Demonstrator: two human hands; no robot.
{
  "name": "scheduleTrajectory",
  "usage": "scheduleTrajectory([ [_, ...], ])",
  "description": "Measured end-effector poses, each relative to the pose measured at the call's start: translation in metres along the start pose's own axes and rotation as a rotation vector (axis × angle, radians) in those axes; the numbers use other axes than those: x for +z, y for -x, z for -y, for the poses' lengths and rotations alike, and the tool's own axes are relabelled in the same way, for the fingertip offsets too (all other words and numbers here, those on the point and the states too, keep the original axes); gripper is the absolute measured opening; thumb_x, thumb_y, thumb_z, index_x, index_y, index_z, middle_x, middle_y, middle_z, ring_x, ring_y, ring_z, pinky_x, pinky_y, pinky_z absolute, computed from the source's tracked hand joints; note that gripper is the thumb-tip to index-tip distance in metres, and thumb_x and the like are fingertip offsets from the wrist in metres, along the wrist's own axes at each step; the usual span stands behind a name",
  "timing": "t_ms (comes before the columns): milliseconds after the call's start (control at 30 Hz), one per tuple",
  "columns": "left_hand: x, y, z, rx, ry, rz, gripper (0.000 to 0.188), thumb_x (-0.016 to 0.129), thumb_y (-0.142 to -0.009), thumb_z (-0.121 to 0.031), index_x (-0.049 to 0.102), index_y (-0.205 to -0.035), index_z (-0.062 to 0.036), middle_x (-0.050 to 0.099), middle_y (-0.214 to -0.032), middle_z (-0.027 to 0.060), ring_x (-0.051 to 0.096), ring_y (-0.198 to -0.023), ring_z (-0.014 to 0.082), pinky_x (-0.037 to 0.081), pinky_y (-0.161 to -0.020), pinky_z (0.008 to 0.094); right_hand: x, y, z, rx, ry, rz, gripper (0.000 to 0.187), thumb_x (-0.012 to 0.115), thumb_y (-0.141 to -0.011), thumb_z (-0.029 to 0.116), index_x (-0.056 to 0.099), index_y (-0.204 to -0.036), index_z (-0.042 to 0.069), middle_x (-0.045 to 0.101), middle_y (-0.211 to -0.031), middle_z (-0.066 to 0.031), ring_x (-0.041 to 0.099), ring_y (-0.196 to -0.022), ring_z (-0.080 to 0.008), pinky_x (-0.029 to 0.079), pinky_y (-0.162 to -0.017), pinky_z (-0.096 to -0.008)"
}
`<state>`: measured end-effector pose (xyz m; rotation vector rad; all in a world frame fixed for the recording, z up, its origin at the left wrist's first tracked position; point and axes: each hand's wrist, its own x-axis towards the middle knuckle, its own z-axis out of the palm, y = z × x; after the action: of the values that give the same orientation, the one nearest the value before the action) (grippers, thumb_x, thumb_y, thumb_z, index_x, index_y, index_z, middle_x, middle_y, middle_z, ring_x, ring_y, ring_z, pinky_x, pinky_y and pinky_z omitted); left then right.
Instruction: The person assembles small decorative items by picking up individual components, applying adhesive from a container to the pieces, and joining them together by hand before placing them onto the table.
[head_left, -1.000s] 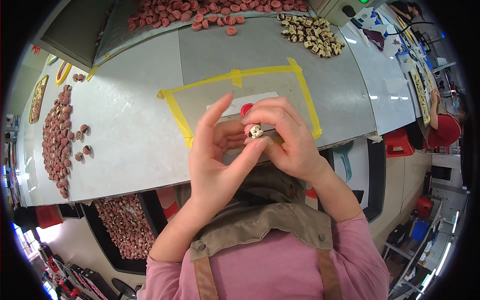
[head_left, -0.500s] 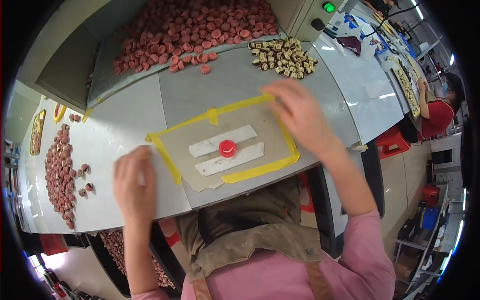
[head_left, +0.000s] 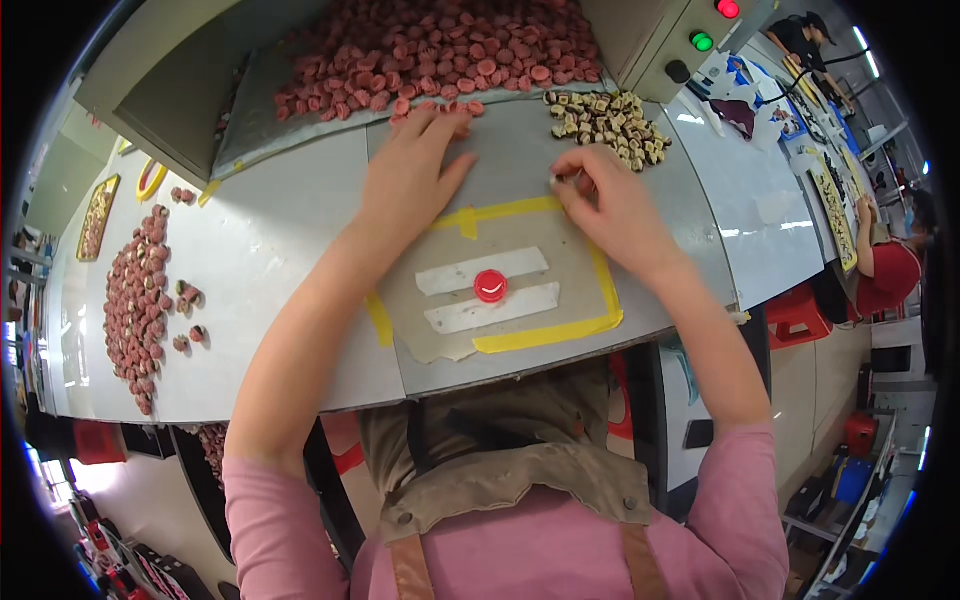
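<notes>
Head view. Reaches left hand (head_left: 408, 172) forward to front edge of big pink cup pile (head_left: 440, 55); has fingertips at a few loose pink cups (head_left: 472, 107), thumb spread well away from fingers. Holds right hand (head_left: 612, 205) over table (head_left: 240, 240), just past far right corner of yellow tape (head_left: 550, 334), near cream-and-dark cubes (head_left: 605, 120); pinches small piece (head_left: 557, 180) between thumb and fingertips, probably one such cube, too tiny to be sure. Shows red disc (head_left: 490, 287) between two white strips (head_left: 450, 276) on beige sheet (head_left: 510, 235), inside tape. At left, shows long heap of pink-and-dark pieces (head_left: 135, 300), strays (head_left: 195, 335) just beside, then framed tray (head_left: 97, 218) and yellow ring (head_left: 152, 180) farther back. At far side, right of pile, shows green light (head_left: 703, 41) and red light (head_left: 727, 8) lit, near dark knob (head_left: 678, 71). At far right, includes co-worker in red (head_left: 888, 278) beside long tray (head_left: 832, 210), red stool (head_left: 797, 315) near. At bottom, shows brown apron (head_left: 520, 490) over pink top (head_left: 520, 555).
</notes>
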<state>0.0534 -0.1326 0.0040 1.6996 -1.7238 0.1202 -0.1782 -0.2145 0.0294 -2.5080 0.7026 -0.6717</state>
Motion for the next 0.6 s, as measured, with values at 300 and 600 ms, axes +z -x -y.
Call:
scheduleTrajectory([
  [300,-0.026,0.022,-0.004,-0.188,0.294,0.106,0.018,0.06,-0.087,-0.01,0.063,-0.103,-0.0054,0.061,-0.098,0.0092,0.063,-0.09,0.0227,0.05,-0.08,0.0317,0.004,0.059,0.017,0.026,-0.081,-0.013,0.018,0.061,-0.087,0.002,0.062,-0.105,0.001,0.058,-0.096,-0.0111,0.059,-0.081,-0.0224,0.049,-0.073,-0.031],
  [600,-0.078,0.097,-0.06,-0.803,1.107,0.078,0.033,0.062,-0.09,-0.008,0.058,-0.12,0.0043,0.062,-0.104,0.0032,0.062,-0.096,0.0118,0.047,-0.086,0.0245,0.0,0.054,0.023,0.002,0.114,0.011,0.017,0.062,-0.086,0.004,0.063,-0.103,0.001,0.058,-0.097,-0.0134,0.059,-0.086,-0.0296,0.049,-0.076,-0.0351],
])
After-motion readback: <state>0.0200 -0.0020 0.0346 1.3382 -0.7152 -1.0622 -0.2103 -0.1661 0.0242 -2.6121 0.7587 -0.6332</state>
